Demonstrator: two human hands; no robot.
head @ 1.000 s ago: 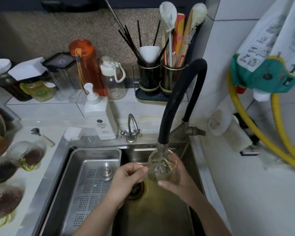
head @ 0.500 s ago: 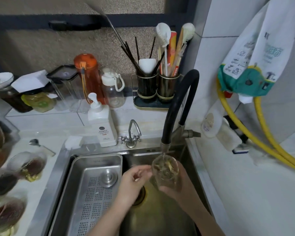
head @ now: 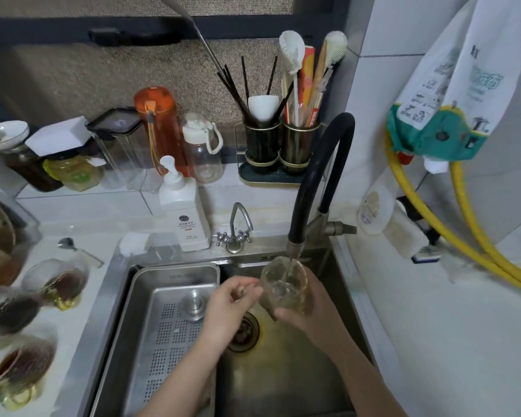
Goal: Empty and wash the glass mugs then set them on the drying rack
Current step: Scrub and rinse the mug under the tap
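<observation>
A clear glass mug (head: 284,285) is held upright under the black faucet (head: 316,179), and a thin stream of water runs into it. My right hand (head: 309,313) wraps around the mug's far side and base. My left hand (head: 230,302) pinches the mug's handle at its left side. Both hands hover over the sink's right basin (head: 283,380), above the drain (head: 242,329). Three more glass mugs with dark liquid stand on the left counter (head: 57,281), (head: 11,314), (head: 21,371).
A perforated steel tray (head: 169,326) fills the sink's left half. A soap dispenser (head: 184,212) and a small tap (head: 236,230) stand behind the sink. Bottles, jars and utensil holders (head: 280,145) line the back ledge. Yellow hoses (head: 463,236) run along the right wall.
The mug has dropped slightly below the spout and tilted a little. The view has shifted so the window frame shows at the top. Both hands keep their hold.
</observation>
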